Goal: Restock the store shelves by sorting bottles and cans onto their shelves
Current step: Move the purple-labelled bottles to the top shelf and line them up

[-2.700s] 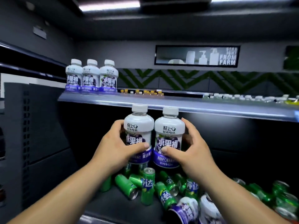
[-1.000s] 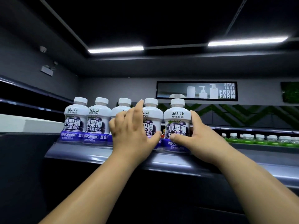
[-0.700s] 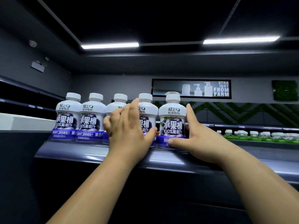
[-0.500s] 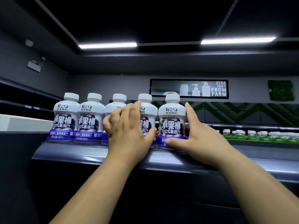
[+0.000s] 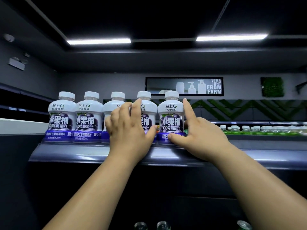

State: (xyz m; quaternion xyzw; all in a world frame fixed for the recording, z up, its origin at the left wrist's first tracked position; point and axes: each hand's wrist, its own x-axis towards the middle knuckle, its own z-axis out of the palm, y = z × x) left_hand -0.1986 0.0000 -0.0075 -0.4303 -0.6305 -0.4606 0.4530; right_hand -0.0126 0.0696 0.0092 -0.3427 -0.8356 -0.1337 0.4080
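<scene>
Along the shelf [image 5: 93, 152] front edge, rigid, slick grape juice bottles [image 5: 171, 118] are best held mid-body; left hand [image 5: 131, 130] and right hand [image 5: 199, 133] fingers are loosely spread against two.

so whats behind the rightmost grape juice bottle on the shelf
Just behind the rightmost bottle, a second white cap peeks over its left shoulder, so another bottle stands there. Its body is hidden. The right hand covers the bottle's right side.

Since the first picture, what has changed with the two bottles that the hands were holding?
Both bottles went up from below the shelf onto it, extending the row from three to five. The left hand rests on the fourth bottle; the right hand is opening off the fifth bottle. The three original bottles stayed put.
</scene>
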